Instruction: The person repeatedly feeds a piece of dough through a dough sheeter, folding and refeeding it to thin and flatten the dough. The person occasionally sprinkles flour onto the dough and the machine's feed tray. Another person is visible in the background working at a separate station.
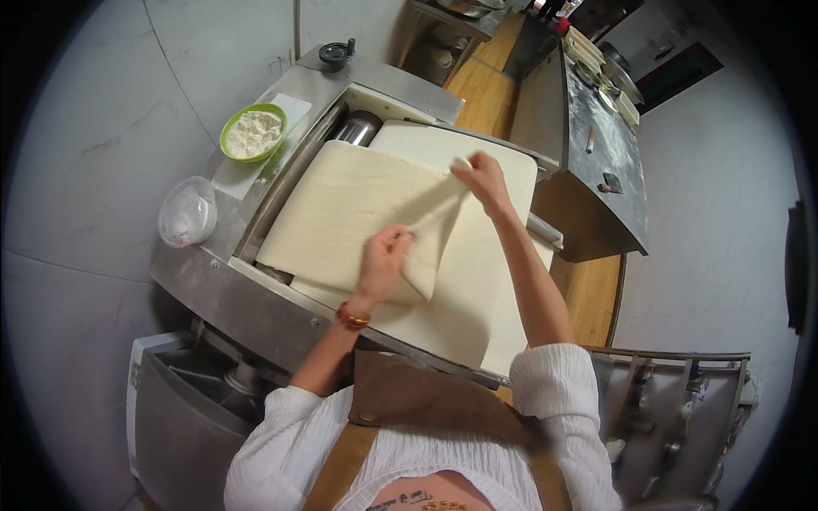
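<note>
A wide sheet of pale dough lies over the white bed of a steel dough sheeter, its left side against the metal roller. My left hand pinches the dough's near edge between thumb and fingers. Farther off and to the right, my right hand grips another part of that edge, slightly blurred. Between the two hands the edge is pulled up in a taut line, with a flap of dough hanging below it. The fingertips of both hands are partly covered by dough.
On the machine's left ledge stand a green bowl of flour and a clear plastic tub. A black hand crank sits at its far corner. Rightward, a flour-dusted worktable carries a scraper and several trays.
</note>
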`<state>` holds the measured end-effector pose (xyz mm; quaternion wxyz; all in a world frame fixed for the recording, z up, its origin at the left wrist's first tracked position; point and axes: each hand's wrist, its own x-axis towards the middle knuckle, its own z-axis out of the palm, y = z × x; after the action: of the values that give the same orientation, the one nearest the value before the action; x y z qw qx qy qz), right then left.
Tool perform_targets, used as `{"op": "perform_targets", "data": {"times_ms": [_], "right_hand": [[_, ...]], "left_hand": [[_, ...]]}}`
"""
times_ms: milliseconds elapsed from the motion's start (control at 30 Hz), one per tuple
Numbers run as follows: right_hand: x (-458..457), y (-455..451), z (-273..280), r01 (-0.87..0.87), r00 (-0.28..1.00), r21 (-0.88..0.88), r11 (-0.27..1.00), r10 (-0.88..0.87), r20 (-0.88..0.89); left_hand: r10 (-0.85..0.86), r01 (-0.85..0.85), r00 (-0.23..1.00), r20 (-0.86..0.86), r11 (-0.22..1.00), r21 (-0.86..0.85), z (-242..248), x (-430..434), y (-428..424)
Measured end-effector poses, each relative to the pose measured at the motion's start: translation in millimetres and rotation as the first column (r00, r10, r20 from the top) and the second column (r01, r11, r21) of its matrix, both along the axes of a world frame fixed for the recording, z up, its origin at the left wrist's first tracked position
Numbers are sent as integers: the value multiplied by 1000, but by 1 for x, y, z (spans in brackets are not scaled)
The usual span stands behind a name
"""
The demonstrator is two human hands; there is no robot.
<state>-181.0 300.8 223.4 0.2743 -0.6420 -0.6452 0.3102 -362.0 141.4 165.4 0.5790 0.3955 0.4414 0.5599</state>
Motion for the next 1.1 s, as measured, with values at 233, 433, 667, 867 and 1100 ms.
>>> {"op": "perform_targets", "data": {"times_ms": [233,433,667,867,1100], "right_hand": [[-91,-17,-31,-193,970,322,927,231,-82],[2,-88,-65,-245,906,448,860,38,421],[36,-140,-58,-91,860,51,995,53,508],[-59,-122,-10,120,964,-30,992,-124,-234],[-106,-89,-32,-479,877,182,859,477,59]], "left_hand": [[201,-276,727,-656,961,-12,-65,-121,13],[41,193,494,-868,969,156,-72,-34,58],[-160,383,515,-842,922,60,-34,48,46],[-301,358,782,546,934,1,-7,25,50],[-425,468,882,204,841,-273,16,-123,64]]}}
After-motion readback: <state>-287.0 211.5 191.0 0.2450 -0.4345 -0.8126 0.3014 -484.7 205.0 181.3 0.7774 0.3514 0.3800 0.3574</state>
